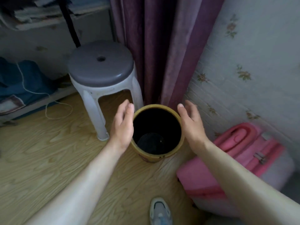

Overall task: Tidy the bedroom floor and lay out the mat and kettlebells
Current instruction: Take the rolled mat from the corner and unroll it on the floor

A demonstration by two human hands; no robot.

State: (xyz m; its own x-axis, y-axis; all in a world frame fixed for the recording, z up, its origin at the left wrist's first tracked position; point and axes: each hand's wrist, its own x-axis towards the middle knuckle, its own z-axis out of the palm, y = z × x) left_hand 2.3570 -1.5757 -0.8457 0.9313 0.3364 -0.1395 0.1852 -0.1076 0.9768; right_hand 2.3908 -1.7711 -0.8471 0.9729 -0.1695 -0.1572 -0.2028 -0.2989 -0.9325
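A round yellow bin with a dark inside stands upright on the wooden floor, in front of the purple curtain. My left hand is at its left rim, fingers straight and relaxed. My right hand is at its right rim, palm turned inward, fingers straight. Both hands flank the bin close to the rim; whether they touch it I cannot tell. No mat or kettlebells are in view.
A white plastic stool with a grey seat stands just left of the bin. A pink suitcase lies to the right by the wallpapered wall. A white cord trails on the floor beside the bed edge. My shoe is below.
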